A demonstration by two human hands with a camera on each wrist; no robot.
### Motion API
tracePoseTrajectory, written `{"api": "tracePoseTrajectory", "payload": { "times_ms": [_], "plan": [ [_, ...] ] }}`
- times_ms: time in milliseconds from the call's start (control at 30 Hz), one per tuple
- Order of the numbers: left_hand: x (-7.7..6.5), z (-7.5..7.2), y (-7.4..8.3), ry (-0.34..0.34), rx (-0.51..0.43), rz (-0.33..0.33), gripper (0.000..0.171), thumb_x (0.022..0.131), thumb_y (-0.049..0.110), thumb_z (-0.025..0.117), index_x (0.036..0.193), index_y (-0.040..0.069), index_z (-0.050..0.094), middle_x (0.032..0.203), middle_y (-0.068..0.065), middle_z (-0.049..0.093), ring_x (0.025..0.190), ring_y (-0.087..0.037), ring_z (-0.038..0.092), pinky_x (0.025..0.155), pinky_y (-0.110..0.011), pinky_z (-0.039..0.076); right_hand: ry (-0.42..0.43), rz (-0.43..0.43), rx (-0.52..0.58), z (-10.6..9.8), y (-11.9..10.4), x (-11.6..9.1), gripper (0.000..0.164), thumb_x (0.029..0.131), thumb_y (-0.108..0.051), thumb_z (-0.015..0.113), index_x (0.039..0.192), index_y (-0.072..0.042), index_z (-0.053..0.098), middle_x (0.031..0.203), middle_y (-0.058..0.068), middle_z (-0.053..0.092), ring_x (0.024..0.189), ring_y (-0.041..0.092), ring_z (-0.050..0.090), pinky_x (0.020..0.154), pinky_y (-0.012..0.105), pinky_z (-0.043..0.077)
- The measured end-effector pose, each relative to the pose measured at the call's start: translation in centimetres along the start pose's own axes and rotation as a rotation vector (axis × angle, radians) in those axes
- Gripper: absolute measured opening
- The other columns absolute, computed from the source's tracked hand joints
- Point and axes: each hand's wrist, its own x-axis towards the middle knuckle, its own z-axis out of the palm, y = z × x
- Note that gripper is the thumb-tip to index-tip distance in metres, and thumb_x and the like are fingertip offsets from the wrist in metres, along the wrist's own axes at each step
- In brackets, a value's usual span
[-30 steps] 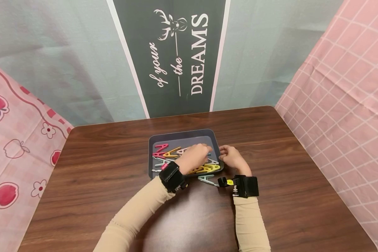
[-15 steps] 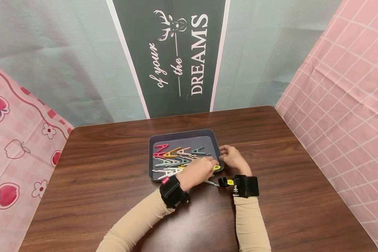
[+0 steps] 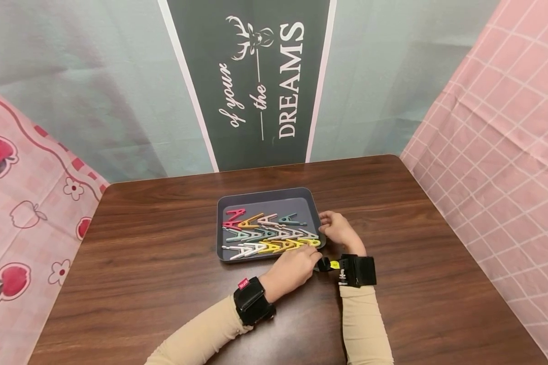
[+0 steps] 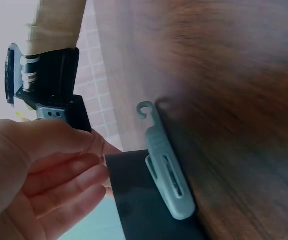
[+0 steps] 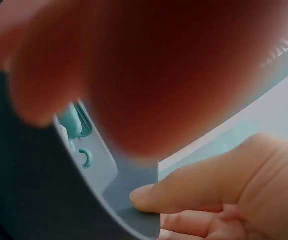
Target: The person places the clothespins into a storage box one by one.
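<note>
A dark grey tray (image 3: 280, 195) holds several plastic clothespins in red, orange, pink, green, white and yellow. My right hand (image 3: 339, 230) grips the tray's right rim; in the right wrist view its thumb (image 5: 159, 199) lies inside the wall with the other fingers outside. Low in front of the tray's near right corner is my left hand (image 3: 294, 268), fingers loosely bent and nothing between them. Beside it, in the left wrist view, a pale green clothespin (image 4: 170, 172) with a hooked end lies on the table against the tray's outer side. The left hand mostly covers this clothespin in the head view.
The brown wooden table (image 3: 164, 223) extends around the tray on all sides. A grey-green curtain (image 3: 370, 76) with printed lettering hangs behind it. Pink patterned cloths hang at the left and right. Each wrist wears a black strap with a camera.
My left hand has moved from over the tray's right part toward me, out past the front rim to the green clothespin. The yellow clothespins show again. My right hand stays at the rim.
</note>
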Motion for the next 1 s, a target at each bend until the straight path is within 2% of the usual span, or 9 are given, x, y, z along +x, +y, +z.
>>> {"api": "tracePoseTrajectory", "payload": {
  "times_ms": [233,633,1000],
  "plan": [
    [-0.3,0.5,0.1,-0.07,0.025,-0.022,0.019,0.085,0.017,0.065,0.104,0.015,0.069,0.101,0.006,0.069,0.095,-0.007,0.065,0.081,-0.018,0.058,0.005,0.006,0.005,-0.1,0.0,0.0,0.043,0.091,-0.001,0.052,0.133,0.01,0.046,0.13,0.034,0.054,0.119,0.045,0.055,0.094,0.049,0.054],
    [-1.1,1.9,0.5,-0.05,0.086,-0.067,0.013,0.084,0.019,0.067,0.096,0.017,0.069,0.093,0.008,0.066,0.087,-0.008,0.063,0.069,-0.021,0.058,0.004,0.017,0.023,0.1,0.1,0.0,0.042,0.093,-0.001,0.051,0.133,0.009,0.047,0.13,0.033,0.055,0.119,0.043,0.056,0.093,0.048,0.055],
    [-1.4,1.7,0.4,-0.072,0.055,-0.078,0.01,0.082,0.016,0.07,0.092,0.016,0.069,0.091,0.003,0.061,0.086,-0.01,0.06,0.065,-0.019,0.058,0.005,0.026,0.019,0.1,-0.1,0.0,0.041,0.092,-0.001,0.051,0.132,0.009,0.048,0.13,0.033,0.054,0.119,0.043,0.056,0.094,0.048,0.055]
  ]
}}
